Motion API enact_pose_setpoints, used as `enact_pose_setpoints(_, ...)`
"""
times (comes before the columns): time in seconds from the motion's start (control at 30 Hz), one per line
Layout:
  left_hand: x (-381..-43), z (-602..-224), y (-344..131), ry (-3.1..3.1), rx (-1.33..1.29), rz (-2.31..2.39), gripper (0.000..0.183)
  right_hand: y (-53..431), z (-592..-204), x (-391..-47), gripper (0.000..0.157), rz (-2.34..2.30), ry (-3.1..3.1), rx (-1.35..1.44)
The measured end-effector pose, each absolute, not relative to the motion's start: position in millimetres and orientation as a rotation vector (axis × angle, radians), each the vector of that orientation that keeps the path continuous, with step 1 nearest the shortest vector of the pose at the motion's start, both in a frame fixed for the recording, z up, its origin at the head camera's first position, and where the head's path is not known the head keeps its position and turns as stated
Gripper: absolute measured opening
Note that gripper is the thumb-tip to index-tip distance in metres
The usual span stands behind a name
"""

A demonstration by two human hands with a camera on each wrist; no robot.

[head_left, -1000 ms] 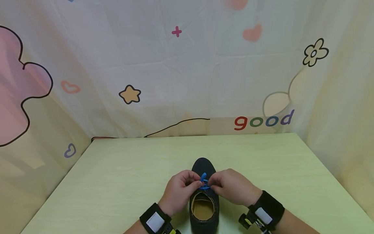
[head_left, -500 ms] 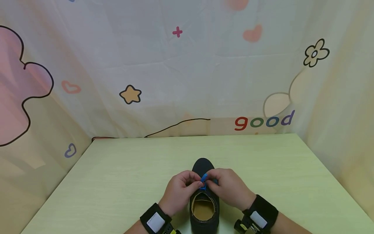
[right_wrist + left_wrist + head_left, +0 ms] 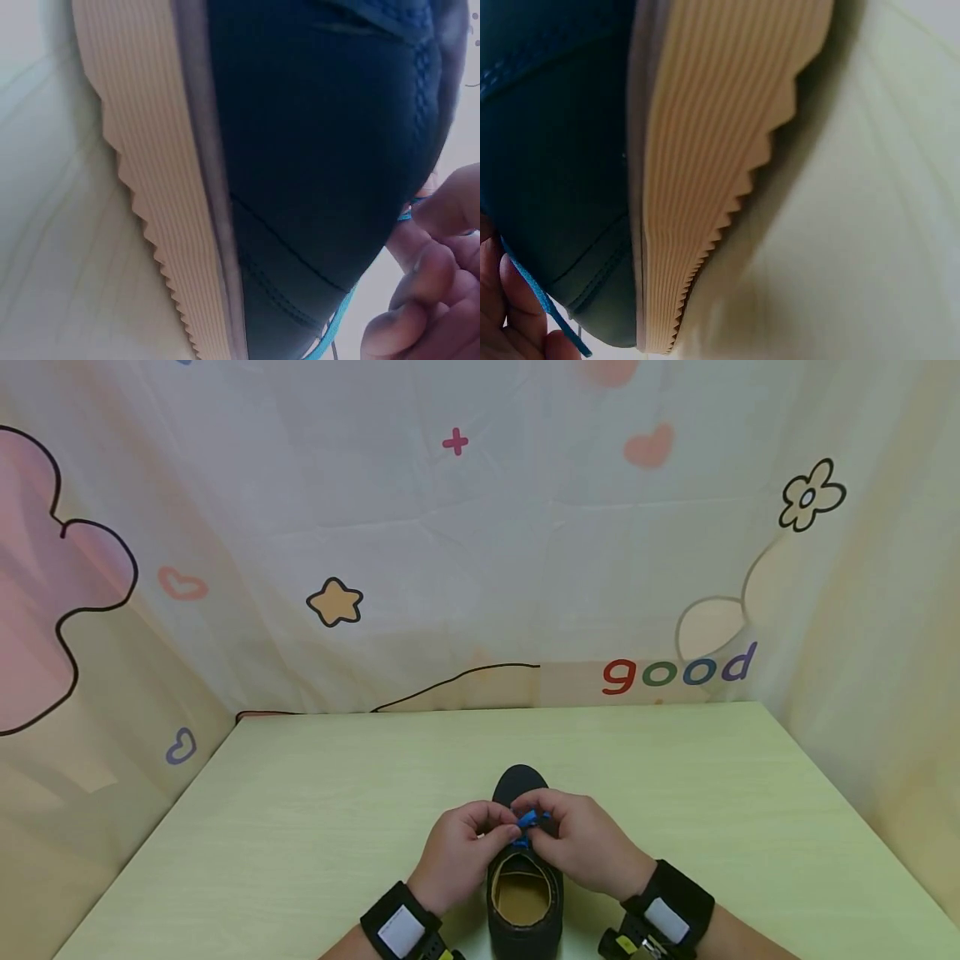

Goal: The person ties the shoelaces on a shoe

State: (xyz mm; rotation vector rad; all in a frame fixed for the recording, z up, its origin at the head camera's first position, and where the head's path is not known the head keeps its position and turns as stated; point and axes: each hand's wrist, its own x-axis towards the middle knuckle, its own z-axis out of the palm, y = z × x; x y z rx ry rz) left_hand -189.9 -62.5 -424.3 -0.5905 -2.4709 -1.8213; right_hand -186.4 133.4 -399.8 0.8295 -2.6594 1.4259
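Observation:
A dark shoe (image 3: 517, 782) with a blue shoelace (image 3: 529, 818) stands on the table, toe pointing away from me. My left hand (image 3: 459, 853) pinches the lace between thumb and fingers at the left of the lacing. From the other side, my right hand (image 3: 591, 845) holds the lace with thumb and index finger, close to the left fingertips. Part of the lacing is hidden behind the fingers. In the left wrist view, a lace end (image 3: 549, 304) hangs beside the curled fingers. The right wrist view shows another strand of lace (image 3: 334, 326) below the right fingers.
The pale green table (image 3: 337, 802) spreads around the shoe on both sides. A printed curtain (image 3: 480, 543) hangs behind it and along the sides. Both wrists wear black straps (image 3: 401, 920) with small cameras. The shoe's ribbed tan sole (image 3: 697, 135) faces the left wrist camera.
My right hand has moved left over the lacing toward the left hand and taken the upright blue lace, which now leans right. My left hand has stayed nearly still. The shoe has not moved.

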Motion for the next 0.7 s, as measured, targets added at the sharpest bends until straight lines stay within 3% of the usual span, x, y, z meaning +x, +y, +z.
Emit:
enact_pose_setpoints(0.5,-191.0,-429.2,-63.5,-2.466,-0.608,-1.726,0.004,132.4,-401.0,-187.0,0.015,1.38,-2.625,0.828)
enact_pose_setpoints(0.7,-191.5,-429.8,-62.1,-2.461,-0.573,-1.753,0.014,131.7,-400.7,-186.7,0.015,1.362,-2.605,0.802)
